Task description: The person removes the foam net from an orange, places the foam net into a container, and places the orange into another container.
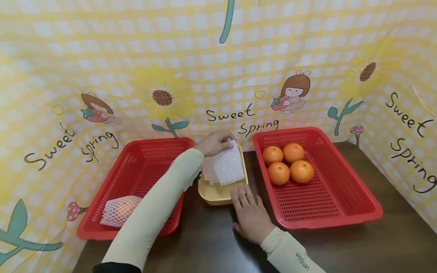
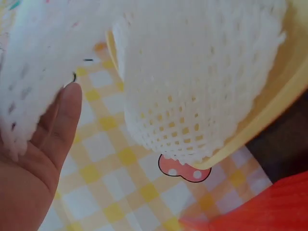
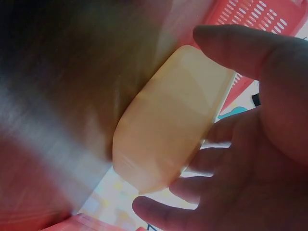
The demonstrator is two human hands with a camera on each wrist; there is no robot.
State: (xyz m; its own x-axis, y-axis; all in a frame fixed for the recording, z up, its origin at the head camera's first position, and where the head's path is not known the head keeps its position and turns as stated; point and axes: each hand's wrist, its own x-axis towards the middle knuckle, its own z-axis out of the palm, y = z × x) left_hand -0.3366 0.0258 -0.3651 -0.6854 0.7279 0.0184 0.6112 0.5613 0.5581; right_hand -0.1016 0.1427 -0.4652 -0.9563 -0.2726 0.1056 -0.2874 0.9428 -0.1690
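In the head view my left hand point(image 1: 214, 144) pinches the top end of a white foam fruit net point(image 1: 230, 167) above a shallow yellow tray point(image 1: 216, 198). More white netting point(image 1: 209, 172) lies in the tray beside it. The left wrist view shows the left hand point(image 2: 36, 159) near one piece of netting, with another foam net point(image 2: 192, 82) over the tray's edge. My right hand point(image 1: 252, 218) has its fingers extended, the tips at the tray's near right rim. In the right wrist view these fingers lie along the tray's side point(image 3: 163, 115).
On the right, a red basket point(image 1: 336, 220) holds several oranges point(image 1: 302, 171). The left red basket point(image 1: 136, 151) contains a fruit in a foam net point(image 1: 119, 210), partly behind my left forearm. A yellow checked cloth point(image 1: 205, 57) hangs behind the dark table point(image 1: 208, 242).
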